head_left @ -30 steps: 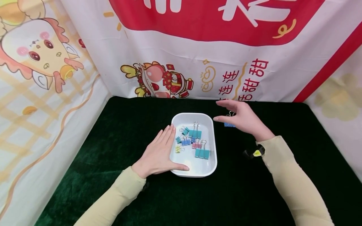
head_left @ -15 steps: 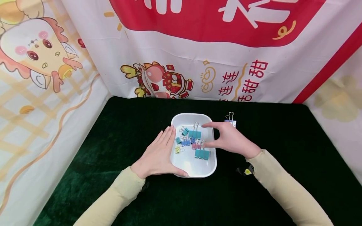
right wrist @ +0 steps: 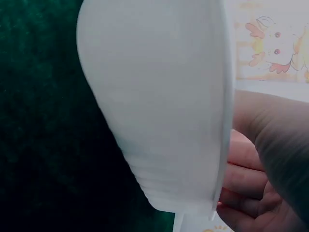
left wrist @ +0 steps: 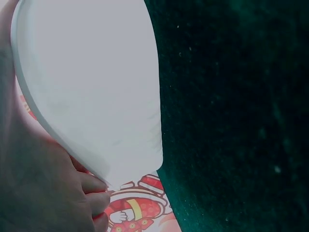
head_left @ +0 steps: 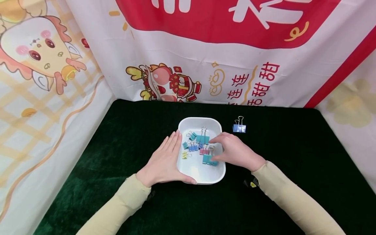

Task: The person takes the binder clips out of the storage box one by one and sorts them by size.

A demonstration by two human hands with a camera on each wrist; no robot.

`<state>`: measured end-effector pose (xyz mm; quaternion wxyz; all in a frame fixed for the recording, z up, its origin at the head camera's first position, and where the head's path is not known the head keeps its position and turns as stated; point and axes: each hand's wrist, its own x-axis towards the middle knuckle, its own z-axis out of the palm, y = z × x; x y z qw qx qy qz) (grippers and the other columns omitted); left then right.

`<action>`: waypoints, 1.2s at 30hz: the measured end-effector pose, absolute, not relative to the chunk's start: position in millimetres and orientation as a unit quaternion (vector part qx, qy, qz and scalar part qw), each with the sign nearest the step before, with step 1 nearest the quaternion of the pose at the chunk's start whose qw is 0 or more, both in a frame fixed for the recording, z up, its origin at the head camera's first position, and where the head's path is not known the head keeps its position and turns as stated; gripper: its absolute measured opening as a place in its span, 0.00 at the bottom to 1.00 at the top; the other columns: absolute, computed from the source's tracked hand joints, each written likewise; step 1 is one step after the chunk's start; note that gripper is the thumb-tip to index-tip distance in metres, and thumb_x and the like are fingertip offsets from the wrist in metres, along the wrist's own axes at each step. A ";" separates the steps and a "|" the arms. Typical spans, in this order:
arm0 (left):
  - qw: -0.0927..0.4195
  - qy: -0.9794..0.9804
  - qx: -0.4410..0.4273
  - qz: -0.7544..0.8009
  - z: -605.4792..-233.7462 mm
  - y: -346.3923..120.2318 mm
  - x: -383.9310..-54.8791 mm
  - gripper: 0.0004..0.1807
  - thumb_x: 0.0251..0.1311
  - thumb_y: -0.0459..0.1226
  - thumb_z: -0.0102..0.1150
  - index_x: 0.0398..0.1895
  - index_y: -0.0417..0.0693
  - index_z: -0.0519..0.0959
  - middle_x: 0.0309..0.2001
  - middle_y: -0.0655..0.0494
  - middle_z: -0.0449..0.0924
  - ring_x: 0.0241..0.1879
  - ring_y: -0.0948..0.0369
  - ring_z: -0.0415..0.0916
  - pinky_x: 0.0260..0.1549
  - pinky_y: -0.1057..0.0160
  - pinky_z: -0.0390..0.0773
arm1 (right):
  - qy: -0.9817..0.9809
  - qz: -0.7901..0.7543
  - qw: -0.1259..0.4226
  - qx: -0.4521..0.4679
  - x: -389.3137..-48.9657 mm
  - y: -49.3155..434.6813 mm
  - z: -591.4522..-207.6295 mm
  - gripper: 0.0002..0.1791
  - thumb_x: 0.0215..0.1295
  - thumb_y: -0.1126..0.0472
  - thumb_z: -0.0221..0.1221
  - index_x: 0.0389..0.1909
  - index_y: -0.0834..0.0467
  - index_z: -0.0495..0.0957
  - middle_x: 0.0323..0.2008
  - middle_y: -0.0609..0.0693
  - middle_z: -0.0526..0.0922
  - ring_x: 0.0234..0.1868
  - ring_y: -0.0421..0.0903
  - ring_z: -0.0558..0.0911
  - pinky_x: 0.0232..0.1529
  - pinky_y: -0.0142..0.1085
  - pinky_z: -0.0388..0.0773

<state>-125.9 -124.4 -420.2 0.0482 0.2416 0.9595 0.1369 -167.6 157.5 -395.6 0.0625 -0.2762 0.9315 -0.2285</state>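
A white plastic tray (head_left: pixel 197 173) on the dark green cloth holds several binder clips. My left hand (head_left: pixel 161 161) lies along its left rim, fingers straight, thumb at the near edge. Over the right rim reaches my right hand (head_left: pixel 237 150), with thumb and forefinger spread apart. The thumb tip overlaps a large teal binder clip (head_left: pixel 207 160); the forefinger is close to another large teal clip (head_left: pixel 201 139). Between these lies a pink clip (head_left: pixel 203 151). Small blue (head_left: pixel 193 148), teal (head_left: pixel 192 135) and yellow (head_left: pixel 184 155) clips are farther left. Both wrist views mostly show the tray's outer wall (right wrist: pixel 159 96).
A large blue binder clip (head_left: pixel 239 128) stands on the cloth (head_left: pixel 273 192), right of the tray's far end. Printed fabric walls (head_left: pixel 176 49) rise behind the table and on both sides.
My right hand has moved left and toward me, away from the blue binder clip, and lowered into the tray at the large teal clips. The left hand stays at the rim.
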 end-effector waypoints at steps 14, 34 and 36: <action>0.044 0.961 0.237 0.137 -422.9 -123.7 -125.6 0.83 0.31 0.86 0.55 0.83 0.45 0.35 0.82 0.50 0.29 0.80 0.55 0.29 0.75 0.54 0.37 | 0.936 -0.228 0.044 -0.265 -168.1 154.4 -404.7 0.16 0.52 0.56 0.79 0.40 0.56 0.89 0.41 0.49 0.81 0.45 0.50 0.80 0.39 0.36 0.84; 0.038 0.960 0.236 0.143 -423.7 -123.3 -124.4 0.84 0.31 0.86 0.55 0.82 0.43 0.36 0.82 0.49 0.28 0.80 0.55 0.29 0.75 0.55 0.35 | 0.909 -0.291 0.073 -0.291 -165.8 160.7 -377.9 0.09 0.67 0.58 0.69 0.29 0.46 0.79 0.63 0.56 0.79 0.18 0.42 0.67 0.19 0.34 0.71; 0.037 0.961 0.236 0.143 -424.2 -123.5 -124.2 0.84 0.31 0.86 0.55 0.82 0.43 0.36 0.82 0.49 0.28 0.80 0.55 0.29 0.75 0.55 0.36 | 0.907 -0.298 0.069 -0.290 -166.8 162.0 -376.4 0.09 0.68 0.58 0.68 0.30 0.47 0.78 0.64 0.56 0.79 0.17 0.43 0.65 0.19 0.34 0.70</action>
